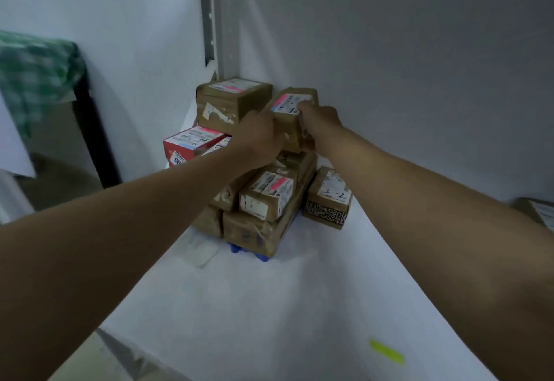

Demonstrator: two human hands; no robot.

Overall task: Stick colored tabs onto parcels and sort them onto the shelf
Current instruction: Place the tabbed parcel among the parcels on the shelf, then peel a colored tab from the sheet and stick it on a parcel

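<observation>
Sitting between both hands' grip: parcel (292, 116)

brown parcels (257, 197), pink tabs (277, 184), green checked cloth (36, 74), yellow tab (386, 350)

the stack of parcels (257, 188) stands at the back left corner of the shelf (299, 305), and both hands hold a small parcel (292, 116) on top of it, just right of the top box (233, 98). a single parcel (328, 197) sits just right of the stack, another parcel (536, 212) lies at the right edge, and a tab (386, 351) lies near the front edge.
</observation>
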